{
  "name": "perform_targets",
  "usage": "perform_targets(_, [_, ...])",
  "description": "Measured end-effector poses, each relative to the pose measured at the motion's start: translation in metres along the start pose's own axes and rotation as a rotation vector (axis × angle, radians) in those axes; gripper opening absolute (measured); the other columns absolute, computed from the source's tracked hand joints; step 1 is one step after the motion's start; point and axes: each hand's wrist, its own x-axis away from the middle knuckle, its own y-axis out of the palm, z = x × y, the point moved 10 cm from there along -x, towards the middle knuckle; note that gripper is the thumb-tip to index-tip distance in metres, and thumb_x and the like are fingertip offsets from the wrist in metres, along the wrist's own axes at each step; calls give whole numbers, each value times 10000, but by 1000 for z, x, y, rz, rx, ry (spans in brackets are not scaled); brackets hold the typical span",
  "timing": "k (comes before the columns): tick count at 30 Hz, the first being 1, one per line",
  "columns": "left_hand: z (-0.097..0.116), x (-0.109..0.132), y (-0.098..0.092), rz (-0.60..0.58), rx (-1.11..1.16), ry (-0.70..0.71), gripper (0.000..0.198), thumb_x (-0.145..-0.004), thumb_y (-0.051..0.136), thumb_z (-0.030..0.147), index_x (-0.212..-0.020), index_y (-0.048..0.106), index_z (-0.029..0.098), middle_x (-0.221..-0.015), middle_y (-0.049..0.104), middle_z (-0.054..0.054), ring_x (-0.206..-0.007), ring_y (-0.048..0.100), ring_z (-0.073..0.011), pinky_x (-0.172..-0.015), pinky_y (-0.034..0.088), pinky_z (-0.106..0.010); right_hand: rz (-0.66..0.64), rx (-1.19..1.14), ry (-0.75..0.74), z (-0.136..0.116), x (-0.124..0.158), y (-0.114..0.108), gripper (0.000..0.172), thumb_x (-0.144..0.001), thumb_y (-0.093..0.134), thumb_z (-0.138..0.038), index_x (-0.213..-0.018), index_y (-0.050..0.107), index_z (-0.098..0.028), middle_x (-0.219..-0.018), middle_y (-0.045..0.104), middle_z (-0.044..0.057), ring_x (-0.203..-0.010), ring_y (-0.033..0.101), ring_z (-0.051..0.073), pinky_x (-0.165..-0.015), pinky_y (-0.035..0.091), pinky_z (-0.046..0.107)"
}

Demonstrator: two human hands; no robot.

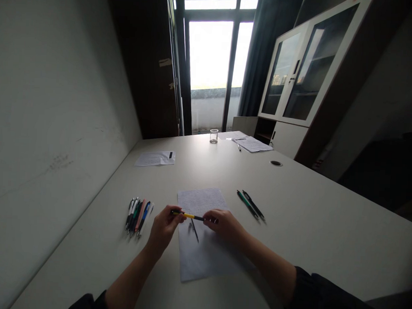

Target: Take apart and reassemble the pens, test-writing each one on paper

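Pen (190,215), yellow and black, held nearly level, one end pinched by the left hand (165,223), the other by the right hand (225,224). Beneath the grip, a thin dark rod (195,231) lies on a paper sheet (196,265). Left of the grip sits a cluster of pens (139,215); to its right, a green pen (248,205) beside a black pen (254,205).

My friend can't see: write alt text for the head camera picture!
A left hand and right hand hold a yellow-black pen over paper on a table. More pens lie left and right; a glass stands farther back.
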Motion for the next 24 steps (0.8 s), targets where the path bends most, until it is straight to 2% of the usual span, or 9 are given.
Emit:
perform_targets(12, [-3,1,2,-12,-4,-5,211,-867,652,308,-1011,593,165,-926,719,-76,-839,722,-212,-785,598,-354,23,8,11,-1,0,-2,97,-814,661,-177,-873,734,-200,-747,702,14,-620,591,126,-589,429,218])
perform_targets(24, [-5,1,2,-24,9,-9,189,-874,637,310,-987,606,162,-907,709,-73,-841,716,-215,-790,591,-362,25,13,20,0,1,-2,48,-823,647,-197,-810,693,-187,-758,687,21,-631,592,129,-598,452,224])
